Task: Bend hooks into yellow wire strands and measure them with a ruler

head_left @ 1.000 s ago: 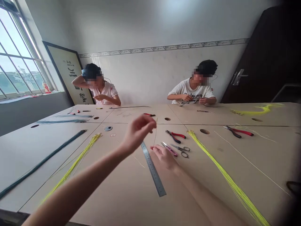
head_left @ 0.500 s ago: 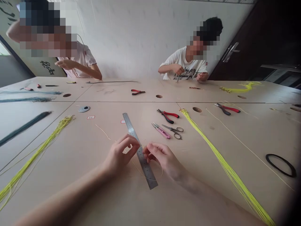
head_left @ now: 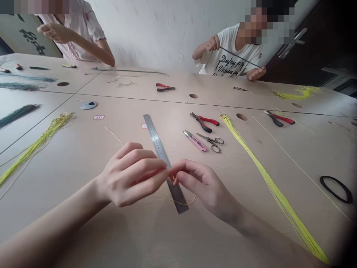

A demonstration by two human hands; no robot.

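**Two hands pinch a thin cord above a steel ruler**

The left hand [head_left: 131,173] and the right hand [head_left: 200,182] meet fingertip to fingertip over the pale wooden bench [head_left: 83,156]. The fingers of both are closed in a pinch on a thin pale yellow cord [head_left: 181,202], which sags in a loop under the right hand and trails away to the upper left across the bench. The pinch point sits just above the near end of a long steel ruler [head_left: 156,139], which lies flat and runs diagonally away from the hands.

To the right of the ruler lie pink thread snips [head_left: 196,141] and small silver scissors [head_left: 212,142], close together, with red-handled pliers [head_left: 205,121] just beyond them. A long bundle of bright yellow-green cords [head_left: 267,182] stretches from beside the pliers down to the lower right edge of the view. A black ring [head_left: 336,189] lies near the right edge. At the left, another yellow-green bundle [head_left: 36,143] runs diagonally, with a dark teal bundle [head_left: 16,113] beyond it.

On the far side of the bench sit two other people: one in a pink top [head_left: 80,26] at the left, one in a white printed shirt [head_left: 228,59] at the right, whose hands stretch a dark strand between them. A second pair of red-handled pliers [head_left: 165,87] lies in front of them.
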